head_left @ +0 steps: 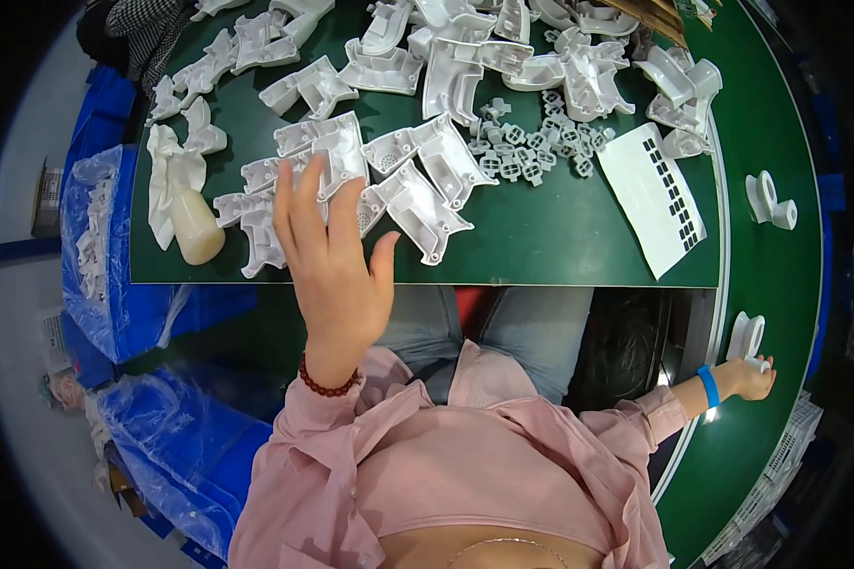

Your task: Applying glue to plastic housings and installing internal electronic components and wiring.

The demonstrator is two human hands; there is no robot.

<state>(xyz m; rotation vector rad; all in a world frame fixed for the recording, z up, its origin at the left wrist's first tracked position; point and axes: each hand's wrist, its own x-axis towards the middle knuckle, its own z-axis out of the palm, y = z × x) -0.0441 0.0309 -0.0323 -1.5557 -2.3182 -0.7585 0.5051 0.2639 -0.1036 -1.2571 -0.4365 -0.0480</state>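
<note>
My left hand (337, 251) hovers with its fingers spread over several white moulded plastic half-shells near the front edge of the green table. Hollow sides face up on the half-shells (432, 211) just right of its thumb. Another half-shell (261, 232) lies left of the fingers, partly covered by them. Out to the far right, my right hand (751, 379) has its fingers closed around the lower end of a white plastic housing (747, 334) on the green side surface. Part of that grip is hidden.
Small grey plastic clips (536, 142) lie in a pile beside a white label sheet (662, 199). Further half-shells (455, 81) crowd the back. A cream-coloured block (197, 232) rests on white cloth at left. Blue bins (114, 313) stand left; another white housing (770, 199) sits right.
</note>
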